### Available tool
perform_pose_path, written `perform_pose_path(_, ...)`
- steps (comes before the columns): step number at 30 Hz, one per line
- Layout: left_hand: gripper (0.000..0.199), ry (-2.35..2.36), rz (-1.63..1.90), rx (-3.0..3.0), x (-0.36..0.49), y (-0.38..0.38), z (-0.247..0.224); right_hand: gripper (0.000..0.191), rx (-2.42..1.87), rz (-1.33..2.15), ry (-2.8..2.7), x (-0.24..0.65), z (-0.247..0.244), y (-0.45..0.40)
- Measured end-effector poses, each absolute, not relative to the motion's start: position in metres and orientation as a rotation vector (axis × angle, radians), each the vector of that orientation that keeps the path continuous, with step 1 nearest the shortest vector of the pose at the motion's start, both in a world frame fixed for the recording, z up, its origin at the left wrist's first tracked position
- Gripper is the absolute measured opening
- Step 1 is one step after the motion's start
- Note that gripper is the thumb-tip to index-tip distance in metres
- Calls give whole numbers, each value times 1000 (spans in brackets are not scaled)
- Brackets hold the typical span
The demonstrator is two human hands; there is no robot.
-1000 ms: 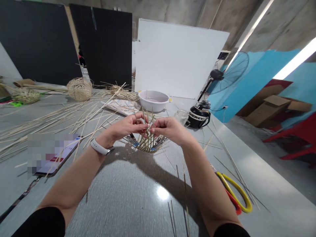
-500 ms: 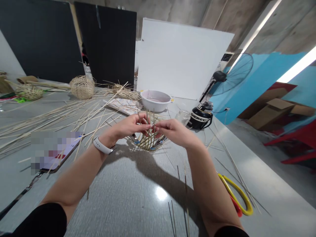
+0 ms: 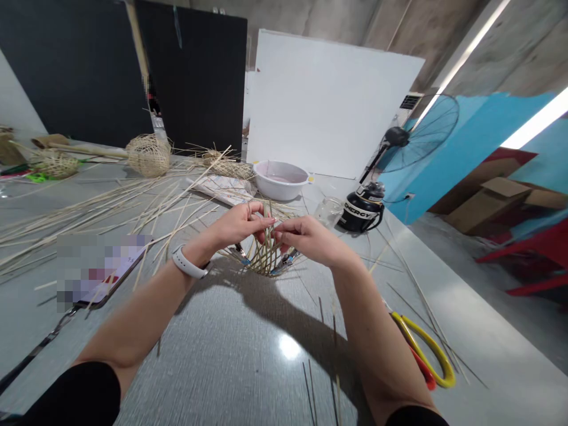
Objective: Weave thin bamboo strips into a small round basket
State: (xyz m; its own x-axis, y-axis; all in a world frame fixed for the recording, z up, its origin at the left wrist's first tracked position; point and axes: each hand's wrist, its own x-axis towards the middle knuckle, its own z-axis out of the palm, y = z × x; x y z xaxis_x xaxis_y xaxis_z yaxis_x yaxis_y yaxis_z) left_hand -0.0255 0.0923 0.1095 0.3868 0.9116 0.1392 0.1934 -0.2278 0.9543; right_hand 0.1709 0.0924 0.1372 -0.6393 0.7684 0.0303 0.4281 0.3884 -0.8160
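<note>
A small, partly woven basket (image 3: 265,260) of thin bamboo strips stands on the grey table in front of me, its loose strip ends pointing up. My left hand (image 3: 242,225) pinches strips at its upper left, thumb against fingers. From the right, my right hand (image 3: 306,238) pinches strips at the same upper edge, its fingertips close to the left thumb. A metal clip with a blue part (image 3: 242,254) sits on the basket's left side, and a second clip (image 3: 286,260) on its right. The fingers hide part of the weave between them.
Loose bamboo strips (image 3: 110,198) spread over the left side, near a phone (image 3: 113,278). Behind the basket stand a white basin (image 3: 281,182), a glass jar (image 3: 329,212) and a black jug (image 3: 360,210). Yellow-and-red-handled scissors (image 3: 426,346) lie at right; a finished woven piece (image 3: 148,155) sits back left.
Both hands stay at the basket's top edge. The left hand and its thumb have shifted slightly right and up, and the upright strips lean closer together between the fingers.
</note>
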Motion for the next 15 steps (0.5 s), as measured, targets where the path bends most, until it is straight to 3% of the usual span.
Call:
perform_pose_path(9,19,858,998,1743,-22,88,112,16,-1151,1248,-1946,170,137,93)
perform_pose_path(12,18,820,968,1767,-21,85,116,22,-1193,964,-1992,171,138,92)
perform_pose_path(15,18,778,986,1780,-21,85,115,25,-1183,437,-2126,173,138,89)
